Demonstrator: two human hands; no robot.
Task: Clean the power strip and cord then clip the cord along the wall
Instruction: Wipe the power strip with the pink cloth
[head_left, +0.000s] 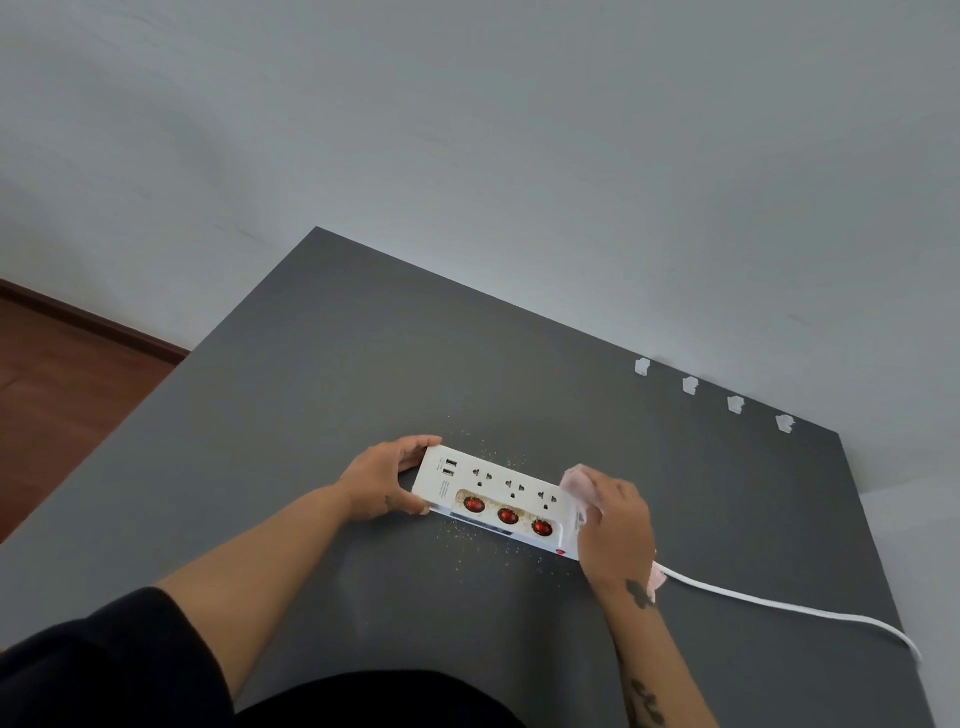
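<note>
The grey table (363, 364) is carrying everything, its far edge lying against the pale wall (519, 156). One white power strip (498, 486) is lying flat near the middle of the table, a little toward the near edge and running aslant from left to right. It is looking like a hard plastic box, stiff and fairly light, with a smooth shell that is likely to be sliding under a wipe, so it is wanting a hold at the ends, clear of the sockets. The left hand (382, 480) is doing that: its grip is closed round the strip's left end, fingers curling over the far side and thumb on the near side. One white cord (779, 605) is leaving the strip's right end and trailing toward the table's right edge; it is seeming limp yet springy, best taken a short length at a time. The right hand (615, 540) is covering that right end, its grip bunched round one soft, thin pink cloth (577, 480) and pressing it to the strip. Four small white clips (690, 385) are sitting in a spaced row along the far edge toward the far right corner; whether they are fixed to table or wall I cannot tell. Three red switches (507, 516), three sockets (514, 487) and two USB ports (450, 466) are showing on the strip's face. Fine pale specks (467, 551), too many to count, are lying scattered along both long sides of the strip.
</note>
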